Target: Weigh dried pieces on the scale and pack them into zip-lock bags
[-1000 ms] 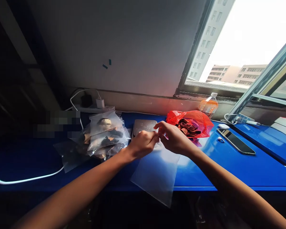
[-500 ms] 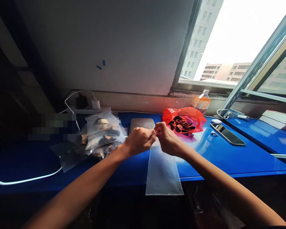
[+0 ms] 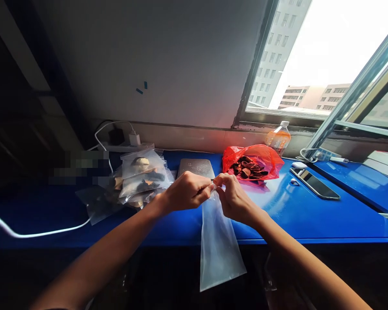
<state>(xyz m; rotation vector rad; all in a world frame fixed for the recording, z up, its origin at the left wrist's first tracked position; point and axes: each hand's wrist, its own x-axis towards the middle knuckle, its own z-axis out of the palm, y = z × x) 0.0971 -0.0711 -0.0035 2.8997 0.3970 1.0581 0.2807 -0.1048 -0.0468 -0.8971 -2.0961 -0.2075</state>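
Note:
Both hands meet over the front of the blue table, fingers pinched at the top of a clear plastic bag (image 3: 220, 245). My left hand (image 3: 192, 191) is closed on one side of the bag's top, and my right hand (image 3: 233, 193) on the other. The bag looks flat and hangs down past the table edge. Just behind my hands lies a flat grey scale-like plate (image 3: 196, 166), partly covered by them. A red plastic bag (image 3: 273, 162) stands open to the right, with dark reddish-brown dried pieces (image 3: 247, 168) inside.
Filled clear bags (image 3: 142, 178) are piled on the left of the blue table (image 3: 297, 219). A phone (image 3: 315, 183), an earbud case (image 3: 299, 165) and an orange drink bottle (image 3: 278, 137) stand or lie at right. A white cable (image 3: 48, 234) crosses the left side.
The clear bag's lower end has swung down and is tilted more, now gathered narrower near the top. Both hands remain together on it, slightly lower. The whole view has shifted a little.

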